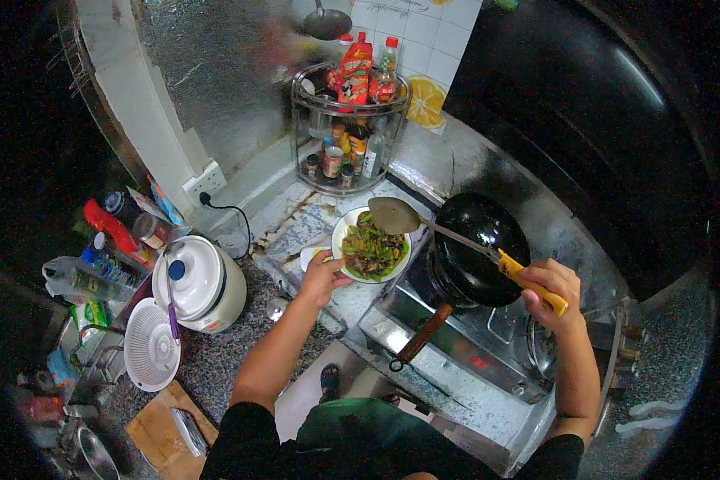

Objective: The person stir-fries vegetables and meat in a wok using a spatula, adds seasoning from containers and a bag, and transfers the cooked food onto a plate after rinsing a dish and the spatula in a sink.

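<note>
My left hand (322,276) grips the near rim of a white plate (338,233) heaped with stir-fried green peppers and dark pieces (371,252), held beside the stove. My right hand (550,290) is closed on the yellow handle of a metal spatula (396,215), whose blade hovers over the far side of the plate. A black wok (476,248) with a wooden handle (426,332) sits on the steel gas stove (488,352), between the two hands, and looks empty.
A white rice cooker (196,282) and a white round strainer (152,344) stand at left. A two-tier wire rack of sauce bottles (348,128) fills the far corner. A wooden cutting board with a cleaver (172,428) lies near left. A black range hood (600,104) hangs at right.
</note>
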The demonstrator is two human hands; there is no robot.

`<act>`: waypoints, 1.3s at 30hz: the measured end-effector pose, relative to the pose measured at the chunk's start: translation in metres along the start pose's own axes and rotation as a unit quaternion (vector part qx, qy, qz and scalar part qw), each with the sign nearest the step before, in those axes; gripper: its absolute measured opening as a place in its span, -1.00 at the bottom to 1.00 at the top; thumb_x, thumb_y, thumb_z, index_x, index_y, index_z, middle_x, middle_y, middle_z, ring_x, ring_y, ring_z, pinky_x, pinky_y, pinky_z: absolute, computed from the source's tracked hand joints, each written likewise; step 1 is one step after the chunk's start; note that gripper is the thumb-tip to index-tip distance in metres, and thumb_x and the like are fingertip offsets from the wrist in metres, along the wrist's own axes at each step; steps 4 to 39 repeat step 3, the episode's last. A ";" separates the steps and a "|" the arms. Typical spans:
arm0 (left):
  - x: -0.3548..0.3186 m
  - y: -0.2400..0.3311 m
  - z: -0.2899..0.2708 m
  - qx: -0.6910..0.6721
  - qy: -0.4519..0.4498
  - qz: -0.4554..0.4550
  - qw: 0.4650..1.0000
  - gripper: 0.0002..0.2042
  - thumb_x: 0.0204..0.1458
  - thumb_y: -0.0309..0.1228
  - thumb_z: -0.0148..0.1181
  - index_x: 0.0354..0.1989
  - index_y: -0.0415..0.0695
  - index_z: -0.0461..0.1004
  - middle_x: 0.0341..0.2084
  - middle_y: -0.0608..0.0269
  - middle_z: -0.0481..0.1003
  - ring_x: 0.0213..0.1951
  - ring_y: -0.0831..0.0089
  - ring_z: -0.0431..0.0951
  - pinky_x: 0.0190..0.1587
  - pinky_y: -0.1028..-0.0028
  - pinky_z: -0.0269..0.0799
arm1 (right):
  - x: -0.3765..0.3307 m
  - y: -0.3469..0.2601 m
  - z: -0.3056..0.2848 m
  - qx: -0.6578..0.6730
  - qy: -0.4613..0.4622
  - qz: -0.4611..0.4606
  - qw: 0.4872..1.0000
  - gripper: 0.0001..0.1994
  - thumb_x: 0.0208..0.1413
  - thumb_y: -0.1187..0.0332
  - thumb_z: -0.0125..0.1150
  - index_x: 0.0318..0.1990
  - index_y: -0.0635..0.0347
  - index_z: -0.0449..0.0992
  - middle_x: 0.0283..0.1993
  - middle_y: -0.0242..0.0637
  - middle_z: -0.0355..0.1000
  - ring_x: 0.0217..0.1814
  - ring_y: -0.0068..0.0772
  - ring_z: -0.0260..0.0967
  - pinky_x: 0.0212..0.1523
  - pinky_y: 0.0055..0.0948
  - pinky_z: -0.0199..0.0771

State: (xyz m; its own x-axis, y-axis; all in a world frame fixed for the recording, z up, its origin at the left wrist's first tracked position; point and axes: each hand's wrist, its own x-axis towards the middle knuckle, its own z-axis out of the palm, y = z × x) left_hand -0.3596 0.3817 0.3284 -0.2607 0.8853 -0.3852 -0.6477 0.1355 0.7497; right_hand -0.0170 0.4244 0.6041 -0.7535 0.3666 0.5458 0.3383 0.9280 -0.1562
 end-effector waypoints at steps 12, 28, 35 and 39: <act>0.000 0.001 -0.001 -0.003 -0.003 -0.003 1.000 -0.56 -0.10 -0.52 0.08 0.01 -0.21 0.13 -0.25 0.08 0.39 -0.37 0.27 0.49 -0.38 0.34 0.51 | -0.003 -0.004 -0.006 0.018 0.026 0.036 0.999 -0.76 -0.06 0.21 0.16 -0.36 0.22 0.45 -0.46 -0.19 0.41 -0.47 -0.27 0.40 -0.44 -0.43 0.40; 0.000 0.001 -0.001 -0.003 -0.003 -0.003 1.000 -0.56 -0.10 -0.52 0.08 0.01 -0.21 0.13 -0.25 0.08 0.39 -0.37 0.27 0.49 -0.38 0.34 0.51 | -0.003 -0.004 -0.006 0.018 0.026 0.036 0.999 -0.76 -0.06 0.21 0.16 -0.36 0.22 0.45 -0.46 -0.19 0.41 -0.47 -0.27 0.40 -0.44 -0.43 0.40; 0.000 0.001 -0.001 -0.003 -0.003 -0.003 1.000 -0.56 -0.10 -0.52 0.08 0.01 -0.21 0.13 -0.25 0.08 0.39 -0.37 0.27 0.49 -0.38 0.34 0.51 | -0.003 -0.004 -0.006 0.018 0.026 0.036 0.999 -0.76 -0.06 0.21 0.16 -0.36 0.22 0.45 -0.46 -0.19 0.41 -0.47 -0.27 0.40 -0.44 -0.43 0.40; 0.000 0.001 -0.001 -0.003 -0.003 -0.003 1.000 -0.56 -0.10 -0.52 0.08 0.01 -0.21 0.13 -0.25 0.08 0.39 -0.37 0.27 0.49 -0.38 0.34 0.51 | -0.003 -0.004 -0.006 0.018 0.026 0.036 0.999 -0.76 -0.06 0.21 0.16 -0.36 0.22 0.45 -0.46 -0.19 0.41 -0.47 -0.27 0.40 -0.44 -0.43 0.40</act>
